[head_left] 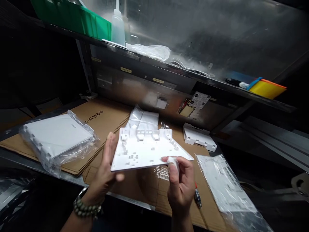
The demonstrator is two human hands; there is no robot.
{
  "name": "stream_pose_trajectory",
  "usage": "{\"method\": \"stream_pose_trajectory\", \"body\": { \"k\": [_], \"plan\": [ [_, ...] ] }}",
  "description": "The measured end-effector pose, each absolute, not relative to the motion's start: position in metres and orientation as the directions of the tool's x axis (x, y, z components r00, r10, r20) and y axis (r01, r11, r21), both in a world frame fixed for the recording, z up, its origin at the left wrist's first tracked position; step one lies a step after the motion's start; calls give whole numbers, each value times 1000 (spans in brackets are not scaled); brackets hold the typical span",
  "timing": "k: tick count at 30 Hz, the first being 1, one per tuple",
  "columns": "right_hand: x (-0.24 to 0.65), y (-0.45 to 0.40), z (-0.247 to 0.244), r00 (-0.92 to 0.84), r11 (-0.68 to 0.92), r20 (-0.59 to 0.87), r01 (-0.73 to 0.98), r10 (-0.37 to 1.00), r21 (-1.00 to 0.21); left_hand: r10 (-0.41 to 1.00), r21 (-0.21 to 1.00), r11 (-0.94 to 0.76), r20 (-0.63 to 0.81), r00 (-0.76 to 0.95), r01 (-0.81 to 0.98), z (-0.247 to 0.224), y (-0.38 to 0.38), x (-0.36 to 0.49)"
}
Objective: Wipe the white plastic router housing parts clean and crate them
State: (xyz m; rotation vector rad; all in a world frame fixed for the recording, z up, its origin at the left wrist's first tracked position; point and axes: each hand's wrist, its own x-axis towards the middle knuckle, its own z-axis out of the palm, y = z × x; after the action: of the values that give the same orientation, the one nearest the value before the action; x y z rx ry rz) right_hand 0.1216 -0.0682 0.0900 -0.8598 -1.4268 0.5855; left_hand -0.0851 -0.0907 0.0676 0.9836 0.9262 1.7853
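A white plastic housing panel (142, 153) is held up above the bench, its inner side with clips and small posts facing me. My left hand (106, 164) grips it by its left edge; the thumb shows below, and the other fingers run behind it. At the front right edge, my right hand (181, 180) pinches a small white wad (173, 162), perhaps cloth or tissue, against the panel. A screwdriver (197, 196) with a dark handle lies on the cardboard just right of my right hand.
White covers in clear plastic (60, 132) lie stacked at left on cardboard (101, 109). At right are a white box-like housing (199, 137) and a bagged white panel (224, 183). The metal shelf (145, 59) above carries a green bin (77, 19), a squeeze bottle (118, 29) and a yellow holder (267, 89).
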Motion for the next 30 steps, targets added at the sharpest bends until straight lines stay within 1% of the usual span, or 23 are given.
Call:
{"method": "stream_pose_trajectory", "body": {
  "k": [1,2,3,4,5,7,8,9,10,12,14,15,18,20,24,27,30],
  "plan": [
    [122,-69,86,111,609,624,148,773,-780,965,783,-250,152,-215,-569,70,-88,-82],
    [123,-71,81,106,623,639,148,762,-768,992,659,-130,93,-91,-741,73,-85,-80],
    [124,-73,77,79,629,643,146,762,-764,999,545,-6,38,18,-838,77,-83,-80],
    [126,-75,74,37,624,634,143,772,-768,995,452,96,-35,90,-887,82,-80,-80],
    [128,-77,71,-23,603,606,139,795,-786,985,393,154,-132,110,-907,87,-77,-82],
    [131,-82,70,-135,504,488,130,862,-854,942,348,170,-331,48,-922,97,-74,-85],
    [131,-84,71,-166,441,419,128,893,-888,915,340,154,-403,4,-928,101,-73,-85],
    [130,-87,74,-178,394,369,133,912,-909,893,329,143,-449,-21,-933,105,-72,-85],
    [127,-90,78,-175,381,355,148,918,-913,881,315,137,-473,-30,-939,107,-72,-84],
    [115,-98,88,-153,458,434,206,888,-864,881,287,137,-473,-16,-948,112,-73,-77],
    [98,-105,96,-178,560,531,248,828,-790,897,264,132,-443,2,-955,116,-75,-68],
    [89,-109,98,-203,592,556,246,806,-767,909,265,107,-416,-14,-958,119,-75,-64],
    [71,-115,100,-282,620,558,230,780,-750,933,302,-13,-340,-121,-953,127,-77,-56],
    [69,-115,98,-319,627,547,262,774,-734,933,325,-69,-314,-176,-943,130,-79,-55],
    [74,-112,99,-306,641,564,325,767,-695,927,340,-91,-316,-204,-936,128,-80,-58],
    [72,-115,99,-289,644,576,287,764,-709,935,363,-114,-274,-223,-925,122,-81,-57],
    [71,-115,97,-317,640,562,261,764,-723,946,371,-120,-238,-219,-921,118,-80,-57]
  ]
}}
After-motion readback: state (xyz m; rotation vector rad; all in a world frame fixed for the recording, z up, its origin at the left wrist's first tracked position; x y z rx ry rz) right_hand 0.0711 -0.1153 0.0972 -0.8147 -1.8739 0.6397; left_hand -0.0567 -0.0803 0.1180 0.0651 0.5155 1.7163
